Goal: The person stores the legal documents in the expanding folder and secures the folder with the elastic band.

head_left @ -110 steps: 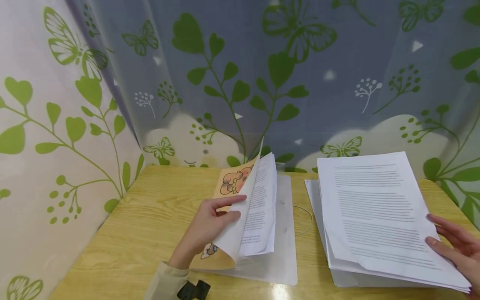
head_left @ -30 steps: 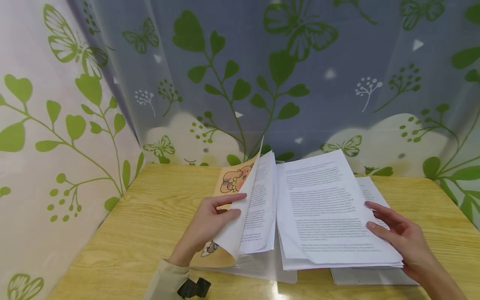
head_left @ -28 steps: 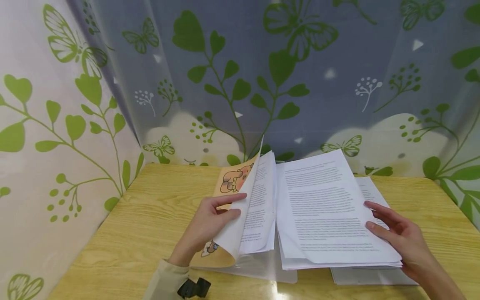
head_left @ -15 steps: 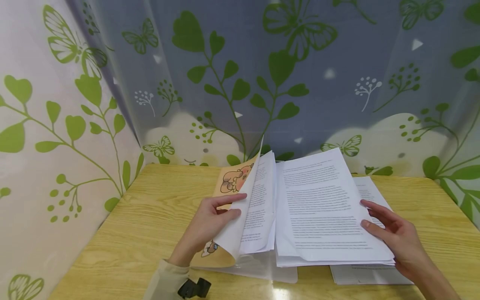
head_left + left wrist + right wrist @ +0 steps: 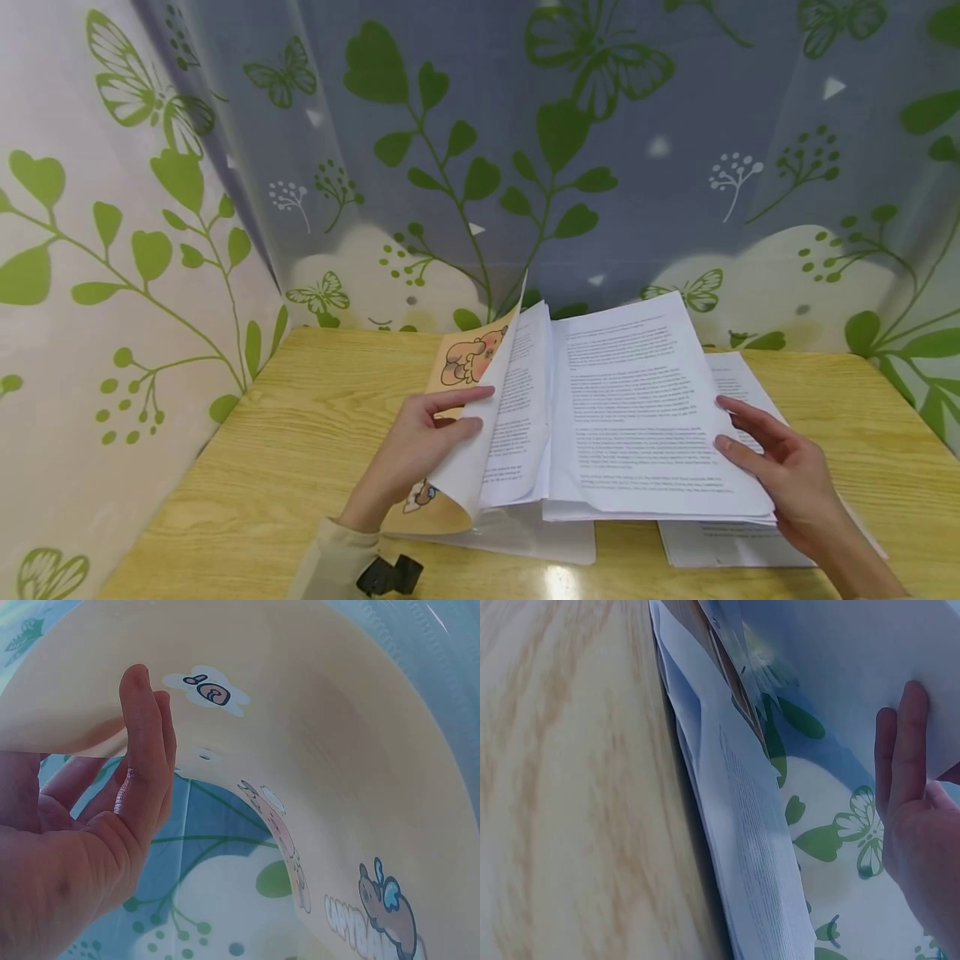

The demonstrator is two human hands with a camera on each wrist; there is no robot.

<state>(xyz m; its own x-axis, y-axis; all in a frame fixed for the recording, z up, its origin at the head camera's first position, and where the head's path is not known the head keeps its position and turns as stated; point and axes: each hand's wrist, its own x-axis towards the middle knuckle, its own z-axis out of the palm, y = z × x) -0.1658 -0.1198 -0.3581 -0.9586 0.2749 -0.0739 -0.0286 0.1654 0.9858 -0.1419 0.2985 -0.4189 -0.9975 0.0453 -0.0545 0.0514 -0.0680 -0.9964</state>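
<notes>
In the head view my left hand (image 5: 420,442) holds up the cover of a folder (image 5: 472,358) between thumb and fingers. The cover is orange with cartoon animals outside and white inside; the left wrist view shows its curved orange face (image 5: 285,727). Printed sheets (image 5: 517,400) stand inside it, over a translucent back panel (image 5: 555,537). My right hand (image 5: 795,479) grips the right edge of a stack of printed paper (image 5: 637,408), raised and tilted, its left edge against the folder's sheets. In the right wrist view the fingers (image 5: 911,742) lie behind that stack.
More printed sheets (image 5: 738,546) lie on the wooden table (image 5: 300,400) under the right hand, partly covered by the raised stack. A patterned curtain (image 5: 480,167) hangs close behind the table, and another (image 5: 112,275) on the left.
My right hand has brought the stack leftward from the table's right side up to the folder, lately shifting it slightly further left and up. The left hand and cover stay in place.
</notes>
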